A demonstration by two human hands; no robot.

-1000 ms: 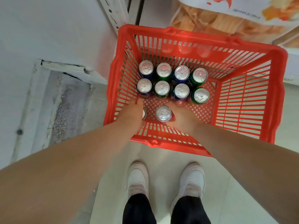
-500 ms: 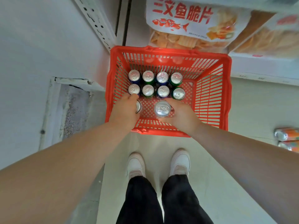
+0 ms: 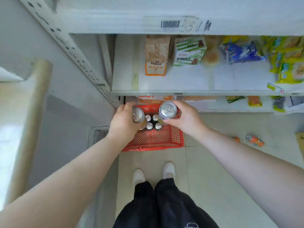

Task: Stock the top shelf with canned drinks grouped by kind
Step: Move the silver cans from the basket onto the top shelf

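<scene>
My left hand [image 3: 122,124] grips a tilted orange can [image 3: 138,116], its silver top facing right. My right hand [image 3: 185,118] grips a second can [image 3: 167,111] upright, silver lid toward me. Both cans are held above the red plastic basket [image 3: 164,139] on the floor. Several more cans [image 3: 153,123] stand in the basket's far part, partly hidden by my hands. The white front edge of a high shelf [image 3: 181,25] with a barcode label runs across the top of the view.
A lower shelf [image 3: 189,79] carries snack boxes and bags. An orange can [image 3: 255,140] lies on the floor to the right. A perforated shelf upright [image 3: 69,46] runs at the left. My white shoes [image 3: 153,174] stand just behind the basket.
Both hands have lifted their cans up out of the basket. My head has risen, so the basket looks smaller and the shelves have come into view.
</scene>
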